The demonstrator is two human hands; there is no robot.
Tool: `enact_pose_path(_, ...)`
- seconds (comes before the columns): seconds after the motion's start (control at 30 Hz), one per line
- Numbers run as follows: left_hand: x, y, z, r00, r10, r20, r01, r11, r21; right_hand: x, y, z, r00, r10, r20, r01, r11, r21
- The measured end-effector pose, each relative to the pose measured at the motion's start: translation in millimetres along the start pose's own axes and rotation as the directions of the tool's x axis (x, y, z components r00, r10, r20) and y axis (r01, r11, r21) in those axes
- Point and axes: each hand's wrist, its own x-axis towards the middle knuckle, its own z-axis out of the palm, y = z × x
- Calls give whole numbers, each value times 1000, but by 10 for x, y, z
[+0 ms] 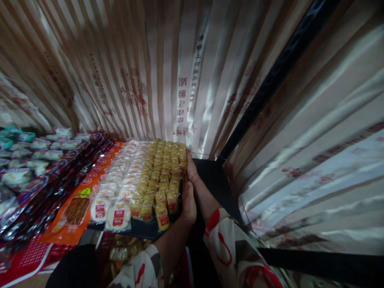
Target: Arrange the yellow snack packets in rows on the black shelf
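My left hand (189,203) lies flat along the right side of the rows of yellow wrapped snacks (157,176), its fingers stretched away from me. Just beyond it, my right hand (191,167) rests against the far part of the same side, fingers extended and partly hidden. The yellow packs stand in tight rows on a black shelf (139,229). One pack at the front leans out of line. Touching them on the left are rows of round white cakes in clear wrappers (118,214) with red labels.
Orange packets of brown sticks (73,210), dark shiny packets (60,190) and white wrapped items (18,176) stretch leftward. Gold-wrapped goods (121,252) sit below, beside a red basket (27,256). Printed curtains (159,72) hang behind, and a black post (270,88) rises at the right.
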Motion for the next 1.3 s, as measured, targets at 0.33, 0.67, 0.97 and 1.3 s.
enact_pose_path(0.33,20,-83,38,998,47,-45,-43,996,76,-403,-98,-183,946,165,-279,-117,977,180)
enact_pose_path(0.67,-34,-89,25,983,178,-33,-168,963,209,-1221,-421,-452,909,259,-325,-187,953,237)
enact_pose_path(0.97,-1024,75,-399,933,359,22,-347,884,314,-2171,-718,-363,954,183,-237,-201,978,-54)
enact_pose_path(1.3,-1868,-433,-1990,992,3,127,-81,787,612,-3416,-370,281,928,260,267,-145,912,-384)
